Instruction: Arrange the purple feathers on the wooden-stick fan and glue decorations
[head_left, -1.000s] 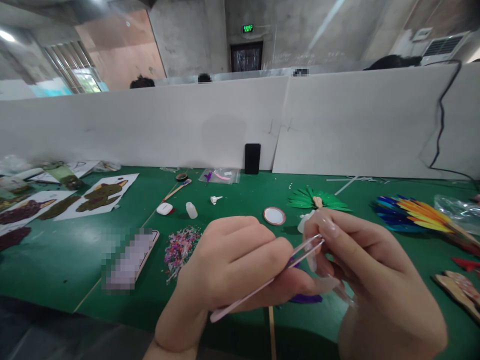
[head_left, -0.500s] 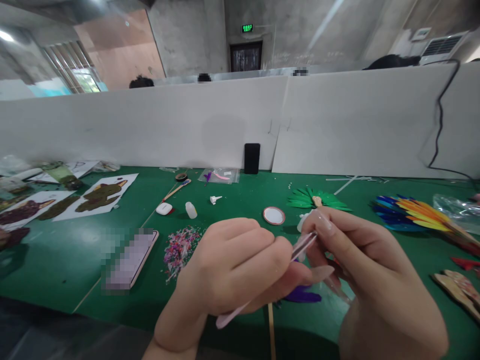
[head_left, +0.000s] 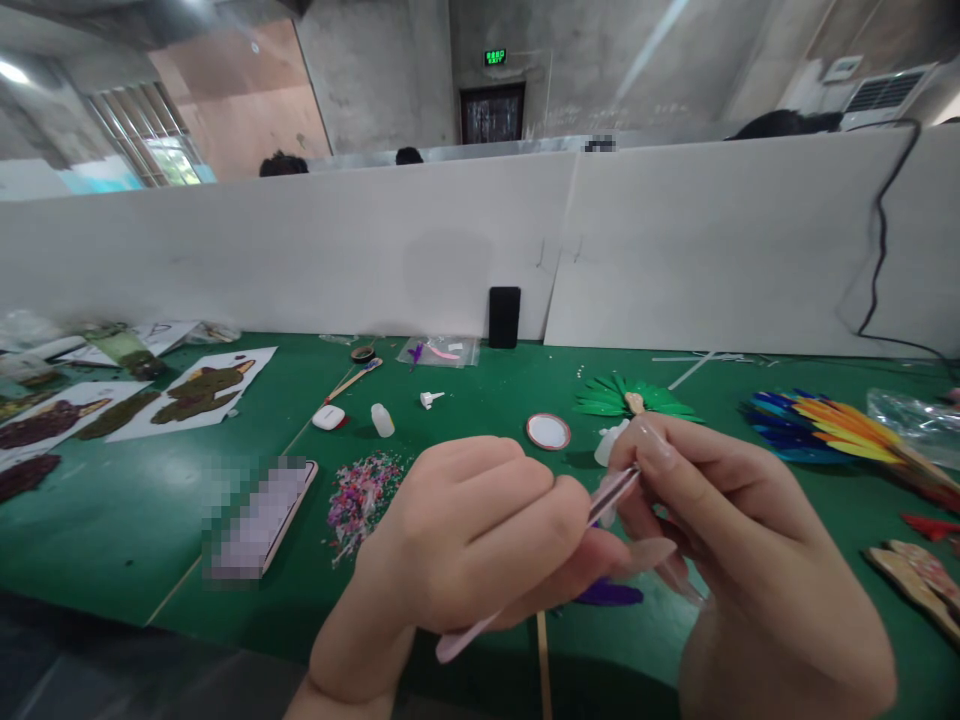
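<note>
My left hand (head_left: 487,535) is closed around slim pink tweezers (head_left: 466,638), whose rounded end sticks out below the fist. Their shiny tip points right and meets the fingertips of my right hand (head_left: 720,520). That hand is closed in a pinch; whatever lies between its fingers is hidden. Under the hands, a purple feather (head_left: 611,592) and a thin wooden stick (head_left: 544,665) show on the green table. Just behind my right fingers is a white bottle (head_left: 609,446), partly covered. A fan of green feathers (head_left: 600,395) lies beyond it.
Left of my hands are a pile of colourful bits (head_left: 364,500) and a phone (head_left: 262,520). A small bottle (head_left: 382,420) and a round white lid (head_left: 548,431) stand farther back. Blue and yellow feathers (head_left: 840,425) lie right. A white partition (head_left: 337,255) closes the back.
Both hands and the tweezers have shifted very slightly to the right, still together. At the far left edge, another person's fingers have gone from the dark piece.
</note>
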